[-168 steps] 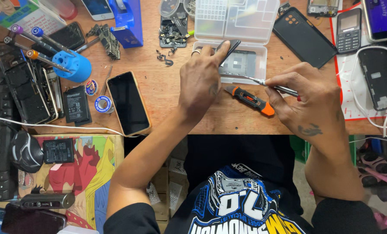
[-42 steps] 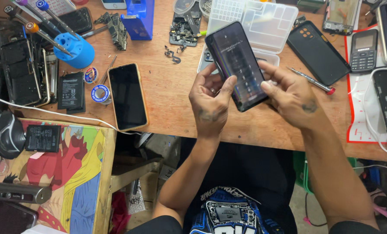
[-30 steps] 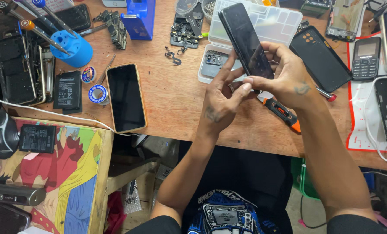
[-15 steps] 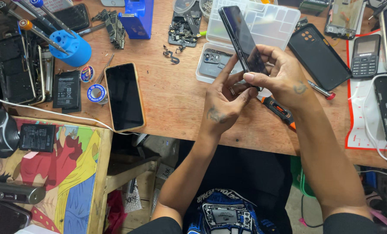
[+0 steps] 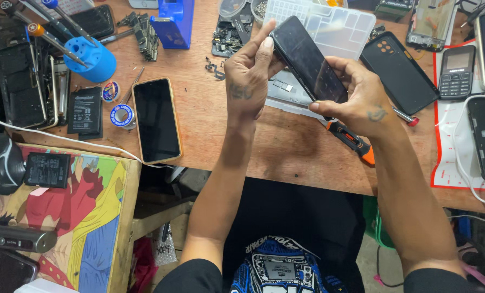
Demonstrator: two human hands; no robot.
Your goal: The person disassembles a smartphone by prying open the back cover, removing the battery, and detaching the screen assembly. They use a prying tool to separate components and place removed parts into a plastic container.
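Both hands are raised above the wooden workbench [image 5: 242,141], sharing one dark smartphone [image 5: 307,59] held tilted, screen up, over a clear compartment tray [image 5: 334,24]. The left hand [image 5: 248,81] is curled at the phone's upper end, fingers wrapped behind it, thumb pressing along the near edge. The right hand [image 5: 356,100] is closed on the lower end, fingers over the glass and thumb under the corner. The phone touches nothing but the two hands. Below it on the bench lies a grey inner plate or frame [image 5: 286,92], partly hidden, with small loose parts near it. An orange-handled screwdriver [image 5: 351,142] lies just beside the right wrist. To the left, a gold-edged phone [image 5: 155,120] lies face up, a phone battery [image 5: 85,110] and two small tape rolls [image 5: 122,115] near it, and a blue tool stand [image 5: 93,57] holds screwdrivers. A black phone back cover [image 5: 399,71] and a keypad phone [image 5: 457,70] lie to the right. The step looks like seating or checking the handset body by hand. Judgement: press evenly along the edges, not the glass centre; keep the phone over the tray so anything that drops is caught; watch the corner under the right thumb for a gap.
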